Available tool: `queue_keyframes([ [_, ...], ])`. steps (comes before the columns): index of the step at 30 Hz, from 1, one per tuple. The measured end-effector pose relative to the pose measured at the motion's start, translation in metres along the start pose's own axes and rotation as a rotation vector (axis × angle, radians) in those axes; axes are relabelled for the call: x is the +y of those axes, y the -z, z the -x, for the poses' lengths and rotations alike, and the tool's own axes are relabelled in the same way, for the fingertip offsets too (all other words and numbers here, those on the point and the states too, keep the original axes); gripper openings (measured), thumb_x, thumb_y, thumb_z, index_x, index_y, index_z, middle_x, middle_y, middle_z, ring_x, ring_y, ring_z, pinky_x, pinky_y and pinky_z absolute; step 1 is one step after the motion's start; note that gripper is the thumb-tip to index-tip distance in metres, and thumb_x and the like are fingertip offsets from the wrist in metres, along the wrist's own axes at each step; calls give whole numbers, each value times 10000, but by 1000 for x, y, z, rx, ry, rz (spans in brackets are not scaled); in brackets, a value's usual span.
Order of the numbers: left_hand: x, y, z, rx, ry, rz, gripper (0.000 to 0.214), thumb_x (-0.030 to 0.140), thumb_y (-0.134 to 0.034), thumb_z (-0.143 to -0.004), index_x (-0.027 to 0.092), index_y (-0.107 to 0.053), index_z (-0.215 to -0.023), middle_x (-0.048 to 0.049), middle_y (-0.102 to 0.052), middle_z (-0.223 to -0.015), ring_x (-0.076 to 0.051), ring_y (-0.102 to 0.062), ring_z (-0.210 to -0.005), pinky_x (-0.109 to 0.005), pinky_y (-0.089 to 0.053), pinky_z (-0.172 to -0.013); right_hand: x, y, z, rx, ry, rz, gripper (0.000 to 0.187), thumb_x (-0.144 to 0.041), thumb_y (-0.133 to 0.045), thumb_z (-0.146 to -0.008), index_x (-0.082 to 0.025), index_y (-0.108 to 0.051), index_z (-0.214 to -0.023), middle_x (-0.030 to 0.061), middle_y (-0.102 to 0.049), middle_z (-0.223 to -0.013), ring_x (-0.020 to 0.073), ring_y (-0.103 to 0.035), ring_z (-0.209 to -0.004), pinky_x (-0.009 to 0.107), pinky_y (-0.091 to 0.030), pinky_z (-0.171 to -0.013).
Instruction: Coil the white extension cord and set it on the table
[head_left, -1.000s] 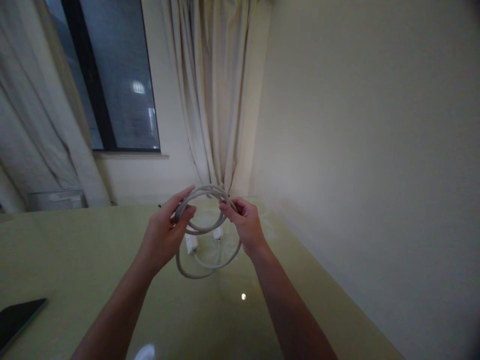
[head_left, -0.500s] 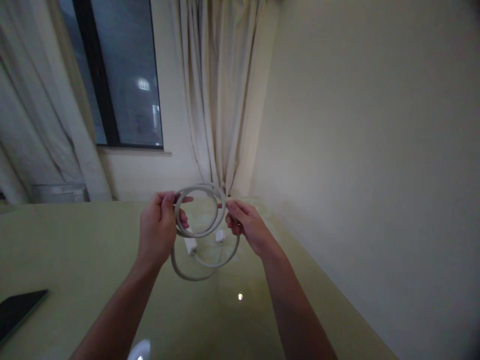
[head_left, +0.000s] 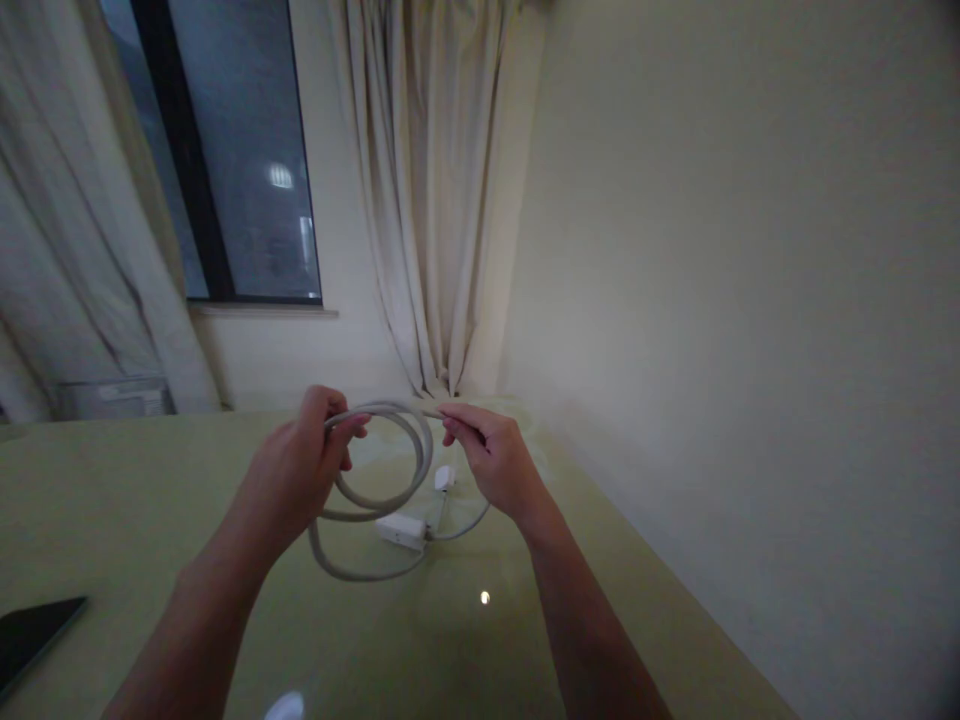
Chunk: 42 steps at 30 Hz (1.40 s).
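Observation:
A pale grey cable (head_left: 424, 455) hangs in round loops above the table. My left hand (head_left: 304, 460) is closed on the left side of the loops, thumb and fingers pinching them. Between its fingertips, my right hand (head_left: 491, 455) pinches a stretch of the same cable at the upper right of the coil. Below the loops is a white power strip (head_left: 402, 531), joined to the cable. A white plug (head_left: 445, 478) stands a little behind the strip, with a thin cord running down from it.
The glossy greenish table (head_left: 150, 520) runs back to the window wall. A dark flat device (head_left: 37, 630) lies at the left edge. Beige curtains (head_left: 420, 200) hang behind, and a plain wall (head_left: 712, 300) borders the table on the right.
The coil has shifted left and down with my left hand, which has turned over the loops. The power strip now lies more sideways. My right hand has moved slightly left.

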<state>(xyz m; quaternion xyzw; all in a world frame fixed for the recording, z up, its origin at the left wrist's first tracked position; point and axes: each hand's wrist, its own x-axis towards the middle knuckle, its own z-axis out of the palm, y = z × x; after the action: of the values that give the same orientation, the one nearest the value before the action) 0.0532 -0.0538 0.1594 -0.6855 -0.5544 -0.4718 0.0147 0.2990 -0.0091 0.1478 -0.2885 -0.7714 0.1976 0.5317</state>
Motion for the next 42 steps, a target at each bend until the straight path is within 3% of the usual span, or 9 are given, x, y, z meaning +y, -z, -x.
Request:
queue_keyframes([
  [6,15,-19,10,-89,-186,-392,355,477,-372,-1084,243,-636,-1127,-70,-800,-855,-285,-761,-682,-323,-395,-539,-12,-4,1,-93,83,54,252,-197,-592,-1044,-228,-804,-1176,65,-819,-1078,183,-752,-991,313,-552,-930],
  [10,9,-20,10,60,-283,-334,362,407,-388,-1103,239,-689,-1216,-85,-816,-1146,-249,-785,-842,-313,-491,-658,-11,1,1,-94,29,65,306,-119,-618,-1003,-221,-769,-1249,54,-812,-1089,174,-747,-971,303,-551,-915],
  [14,-1,-3,4,249,-161,-298,369,391,-447,-1096,217,-699,-1301,-83,-818,-1074,-239,-778,-905,-308,-523,-774,-8,5,0,-7,41,145,357,-114,-624,-998,-222,-742,-1317,53,-789,-1057,171,-714,-921,304,-543,-898],
  [18,-11,14,-1,313,12,-361,397,363,-457,-1084,175,-688,-1347,-93,-810,-999,-268,-766,-921,-341,-526,-806,-8,10,0,114,87,288,309,-201,-601,-1046,-241,-768,-1303,61,-737,-1012,175,-677,-892,298,-529,-855],
  [22,-21,19,-3,178,-32,-300,426,396,-464,-1054,208,-666,-1379,-89,-808,-1028,-280,-765,-954,-370,-551,-868,-8,20,2,85,81,424,349,-206,-543,-1077,-263,-752,-1350,53,-693,-994,164,-660,-885,286,-512,-817],
  [29,-29,9,-1,-7,-101,-122,452,589,-478,-1021,260,-725,-1208,-105,-811,-1089,-314,-762,-990,-380,-558,-876,-1,34,3,-23,124,391,351,-211,-514,-1090,-290,-767,-1321,50,-686,-1013,167,-658,-927,298,-515,-846],
  [34,-17,0,1,-201,-157,39,447,552,-462,-1049,228,-719,-1221,-88,-809,-1097,-257,-750,-954,-335,-560,-867,-5,29,2,-100,158,353,349,-174,-542,-1073,-293,-779,-1301,52,-679,-1027,175,-655,-972,299,-510,-870],
  [39,1,-4,5,-295,-184,132,426,495,-457,-1074,224,-718,-1275,-50,-814,-958,-226,-752,-896,-311,-559,-856,-6,23,2,-146,185,256,313,-169,-569,-1063,-241,-788,-1275,52,-677,-994,172,-655,-944,294,-515,-865],
  [42,13,-4,9,-355,-210,205,405,481,-465,-1077,239,-730,-1265,-43,-825,-1027,-212,-766,-967,-287,-555,-893,-8,18,2,-194,208,227,315,-162,-558,-1066,-233,-783,-1276,57,-682,-1021,171,-660,-967,291,-518,-884],
])
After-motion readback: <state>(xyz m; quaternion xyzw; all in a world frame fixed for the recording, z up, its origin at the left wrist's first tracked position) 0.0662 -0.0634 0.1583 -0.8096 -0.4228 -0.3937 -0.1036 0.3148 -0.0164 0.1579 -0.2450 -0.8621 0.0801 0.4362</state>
